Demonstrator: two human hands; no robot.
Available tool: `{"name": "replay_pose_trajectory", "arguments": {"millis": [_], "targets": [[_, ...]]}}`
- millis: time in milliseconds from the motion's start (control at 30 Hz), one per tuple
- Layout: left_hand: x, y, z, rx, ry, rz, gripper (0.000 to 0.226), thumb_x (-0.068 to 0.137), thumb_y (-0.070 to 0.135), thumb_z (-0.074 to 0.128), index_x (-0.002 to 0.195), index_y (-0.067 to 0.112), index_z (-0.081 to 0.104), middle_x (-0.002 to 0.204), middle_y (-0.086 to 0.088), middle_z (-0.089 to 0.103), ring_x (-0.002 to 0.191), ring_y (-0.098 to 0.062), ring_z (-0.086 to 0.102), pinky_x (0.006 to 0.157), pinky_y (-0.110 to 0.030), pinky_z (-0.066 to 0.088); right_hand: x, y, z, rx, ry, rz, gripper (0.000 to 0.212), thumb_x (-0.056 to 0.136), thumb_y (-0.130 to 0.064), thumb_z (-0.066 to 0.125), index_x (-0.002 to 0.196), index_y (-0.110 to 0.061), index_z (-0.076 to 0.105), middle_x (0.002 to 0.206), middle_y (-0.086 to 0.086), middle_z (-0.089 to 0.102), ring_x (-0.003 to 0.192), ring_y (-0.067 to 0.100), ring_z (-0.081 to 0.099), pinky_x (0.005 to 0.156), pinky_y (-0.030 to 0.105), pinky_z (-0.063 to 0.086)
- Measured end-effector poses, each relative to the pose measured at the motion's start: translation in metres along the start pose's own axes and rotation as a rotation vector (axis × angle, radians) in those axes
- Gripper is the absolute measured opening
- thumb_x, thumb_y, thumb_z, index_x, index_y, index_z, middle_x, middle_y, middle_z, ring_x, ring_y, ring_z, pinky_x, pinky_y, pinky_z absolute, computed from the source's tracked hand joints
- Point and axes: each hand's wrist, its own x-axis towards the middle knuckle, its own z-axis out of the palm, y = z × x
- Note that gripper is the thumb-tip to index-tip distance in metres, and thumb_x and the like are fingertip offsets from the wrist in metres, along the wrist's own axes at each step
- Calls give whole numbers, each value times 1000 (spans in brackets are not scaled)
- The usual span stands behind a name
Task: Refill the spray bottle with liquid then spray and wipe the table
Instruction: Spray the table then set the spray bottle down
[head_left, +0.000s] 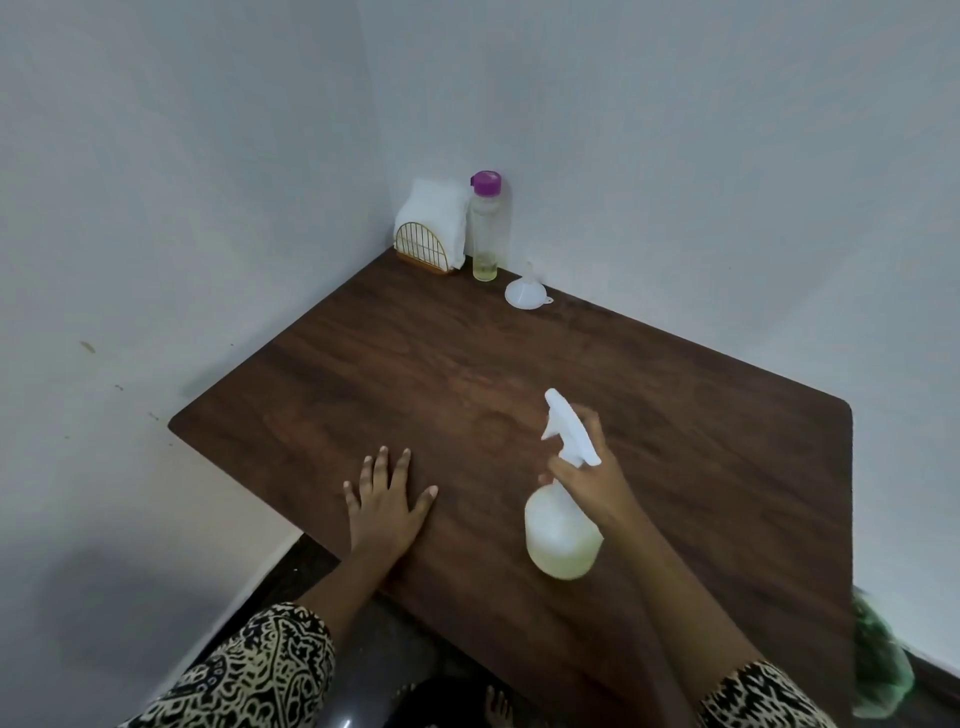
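Note:
A white spray bottle (560, 530) with pale yellowish liquid hangs tilted above the dark wooden table (415, 374), its nozzle pointing away toward the table's middle. My right hand (597, 478) grips its neck with fingers around the trigger. Flat on the table near the front left edge lies my left hand (387, 499), fingers spread, holding nothing. In the far corner stands a clear refill bottle (485, 228) with a purple cap and a little yellow liquid at its bottom. A white funnel (525, 291) sits mouth-down beside it.
A gold wire holder with white napkins (434, 228) stands in the far corner against the walls. Walls close off the table's left and back sides. Something green (878, 654) lies by the table's right front corner. My foot shows below the table's near edge.

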Motion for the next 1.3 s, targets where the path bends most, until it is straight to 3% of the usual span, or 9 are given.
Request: {"name": "replay_pose_trajectory", "arguments": {"millis": [100,167,267,367,500,733,833,933,1300], "targets": [[-3,-2,5,34,51,23,70,92,63,31,152,32,12,162,-2,5,148,-23,-1,117,-51,1,-20,3,-2,-31,-98,-35,23,87,-6,59,92,-28,57,86,-2,64,65,15,61,54,11,50],[-4,-2,7,46,69,25,70,92,63,30,152,31,14,162,-2,7,148,-23,0,117,-51,2,-26,7,-2,-73,-104,-104,33,84,-1,57,102,-28,63,97,0,66,67,21,65,61,25,57],[-4,-3,8,79,82,25,76,87,69,16,152,31,14,161,-2,9,148,-24,2,117,-51,4,-28,14,1,-103,-52,-17,22,85,-4,61,97,-22,67,91,2,69,58,22,66,61,35,57],[-4,-4,9,95,100,25,87,77,71,1,152,31,16,161,-2,11,148,-24,4,117,-51,5,-29,22,6,-157,1,76,7,85,-17,68,91,-19,66,80,3,69,53,18,66,57,28,56],[-5,-2,9,94,100,24,88,75,72,0,152,31,17,161,-2,12,148,-24,4,116,-51,6,-31,29,8,-219,111,151,24,84,-29,70,99,-12,64,65,1,66,44,10,61,47,17,44],[-5,-2,9,92,100,24,88,75,72,1,152,31,17,161,-3,13,148,-24,5,117,-51,5,-34,35,4,-157,115,150,30,87,-35,64,112,-17,65,74,-4,71,53,18,68,67,33,57],[-5,-3,9,89,102,28,88,76,72,1,152,31,17,161,-3,13,148,-24,5,117,-51,5,-35,35,5,-118,127,132,32,84,-39,67,110,-20,66,73,-4,71,51,19,67,62,33,58],[-5,-3,9,82,105,27,81,82,71,9,152,31,18,161,-3,13,148,-24,5,116,-51,4,-36,31,8,-86,156,112,26,83,-36,69,101,-17,69,66,-1,69,46,16,62,50,27,51],[-4,-2,8,23,72,13,71,92,62,33,152,29,15,161,-3,8,148,-23,0,117,-52,1,-41,25,6,66,206,-51,16,84,-23,70,100,-22,67,66,-5,68,49,10,63,47,17,48]]}}
